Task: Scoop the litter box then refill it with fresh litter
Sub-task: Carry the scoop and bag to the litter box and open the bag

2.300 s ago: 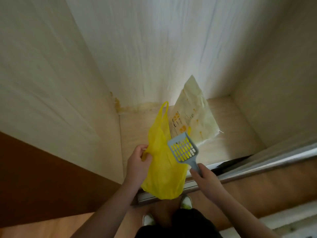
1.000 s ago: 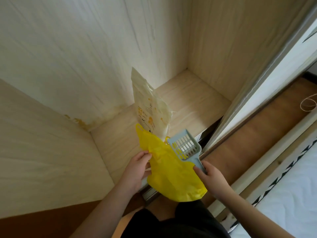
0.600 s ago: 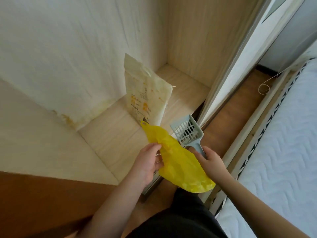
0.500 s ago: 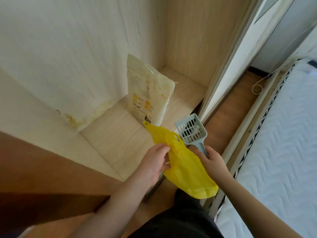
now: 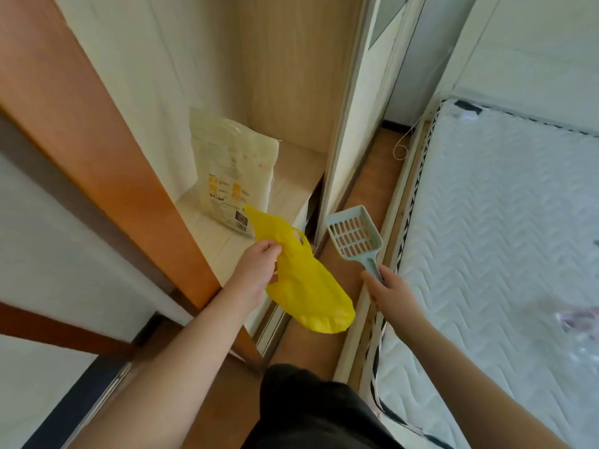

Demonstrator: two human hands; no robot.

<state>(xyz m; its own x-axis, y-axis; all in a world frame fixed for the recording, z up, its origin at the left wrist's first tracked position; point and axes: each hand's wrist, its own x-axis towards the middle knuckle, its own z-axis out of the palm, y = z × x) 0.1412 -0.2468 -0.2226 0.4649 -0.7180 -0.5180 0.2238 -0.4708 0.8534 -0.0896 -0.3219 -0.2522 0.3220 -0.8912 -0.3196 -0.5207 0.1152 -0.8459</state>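
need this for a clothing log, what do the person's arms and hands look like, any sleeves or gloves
Both forearms are bare up to the frame edge, with no sleeve showing. The left hand and right hand wear no gloves; no rings, watch or markings are visible.

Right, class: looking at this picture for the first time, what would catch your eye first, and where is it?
The bright yellow bag, gripped by the left hand at centre, stands out most. Beside it, the right hand holds a pale blue scoop by its handle. Behind them, a cream litter bag stands upright on the closet floor.
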